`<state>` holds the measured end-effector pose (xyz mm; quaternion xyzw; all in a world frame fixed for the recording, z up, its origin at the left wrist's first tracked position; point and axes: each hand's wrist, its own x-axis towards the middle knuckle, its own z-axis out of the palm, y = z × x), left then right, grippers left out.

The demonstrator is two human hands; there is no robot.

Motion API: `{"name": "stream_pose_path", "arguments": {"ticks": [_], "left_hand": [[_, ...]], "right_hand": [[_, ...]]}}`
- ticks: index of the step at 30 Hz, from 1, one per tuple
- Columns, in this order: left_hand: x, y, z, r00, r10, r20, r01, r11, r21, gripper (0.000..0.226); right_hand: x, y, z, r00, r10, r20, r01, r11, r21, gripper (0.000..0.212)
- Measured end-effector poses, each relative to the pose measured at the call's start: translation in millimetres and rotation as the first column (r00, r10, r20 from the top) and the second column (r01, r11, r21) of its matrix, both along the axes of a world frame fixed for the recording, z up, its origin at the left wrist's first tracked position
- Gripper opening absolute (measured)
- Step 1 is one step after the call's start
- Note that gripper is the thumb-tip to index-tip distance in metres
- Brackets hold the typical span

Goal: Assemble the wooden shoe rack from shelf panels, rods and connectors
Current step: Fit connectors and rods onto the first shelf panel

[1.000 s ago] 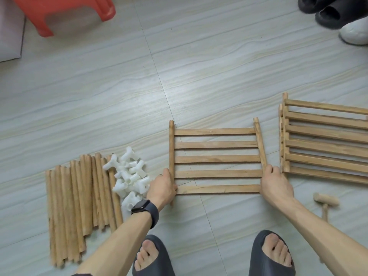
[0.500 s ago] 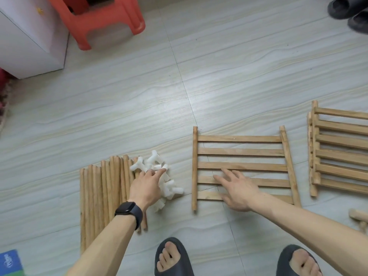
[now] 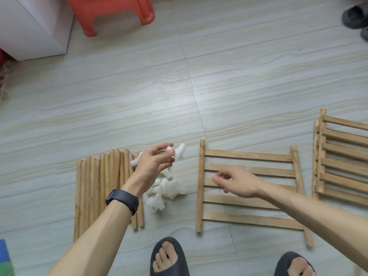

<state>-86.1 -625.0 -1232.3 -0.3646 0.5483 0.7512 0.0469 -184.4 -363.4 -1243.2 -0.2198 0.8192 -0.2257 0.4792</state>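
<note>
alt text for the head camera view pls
A person's left hand pinches a white plastic connector above a pile of white connectors, beside a row of round wooden rods; the right hand hovers over a slatted wooden shelf panel on the pale floor.

Left hand (image 3: 153, 164) is pinching a connector (image 3: 179, 151) just left of shelf panel (image 3: 249, 155); right hand (image 3: 239, 183) is hovering over it, fingers relaxed.

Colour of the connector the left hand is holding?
White. The plastic T-shaped connector pinched by the left hand shows best in the head view.
</note>
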Motion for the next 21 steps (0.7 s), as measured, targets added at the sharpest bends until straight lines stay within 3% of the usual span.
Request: {"name": "stream_pose_path", "arguments": {"ticks": [2,4,7,10,14,16,21], "left_hand": [[-9,19,-2,0.997,-0.048,-0.054,0.051,0.997,0.058,0.032],[-17,40,-9,0.990,-0.116,-0.083,0.120,0.991,0.055,0.030],[-28,65,-22,0.981,-0.170,-0.092,0.171,0.985,0.005,0.027],[-35,77,-36,0.989,-0.127,-0.070,0.124,0.992,-0.034,0.030],[-35,84,-51,0.997,-0.040,-0.067,0.035,0.997,-0.069,0.035],[-34,86,-58,0.999,-0.023,-0.049,0.021,0.999,-0.037,0.037],[-37,87,-67,0.986,-0.167,-0.002,0.167,0.986,-0.028,0.031]], "right_hand": [[-13,-13,12,0.905,-0.328,0.269,0.366,0.925,-0.103,0.037],[-26,-21,19,0.809,-0.450,0.377,0.527,0.840,-0.129,0.041],[-39,-26,17,0.750,-0.506,0.426,0.595,0.797,-0.101,0.037],[-42,-26,6,0.679,-0.572,0.460,0.670,0.739,-0.070,0.021],[-37,-26,-9,0.555,-0.639,0.532,0.784,0.616,-0.079,0.023],[-35,-27,-13,0.553,-0.649,0.522,0.794,0.600,-0.096,0.025],[-39,-27,-18,0.597,-0.640,0.484,0.771,0.624,-0.125,0.024]]}}
